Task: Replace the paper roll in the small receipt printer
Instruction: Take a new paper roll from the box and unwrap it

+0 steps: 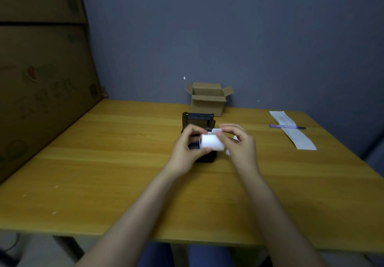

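A white paper roll [212, 142] is held just above the small black receipt printer [198, 119], whose lid stands open toward the back. My left hand [187, 150] grips the roll from the left, thumb underneath and fingers over the top. My right hand [239, 142] pinches the loose paper end at the roll's top right edge. The printer's body is mostly hidden behind my hands and the roll. A small white scrap [228, 152] shows under my right hand.
A small open cardboard box [208, 100] stands behind the printer near the wall. A long strip of white paper [293, 129] with a purple pen [286, 126] across it lies at the right. Large cardboard boxes [41, 79] stand along the wooden table's [104, 163] left edge.
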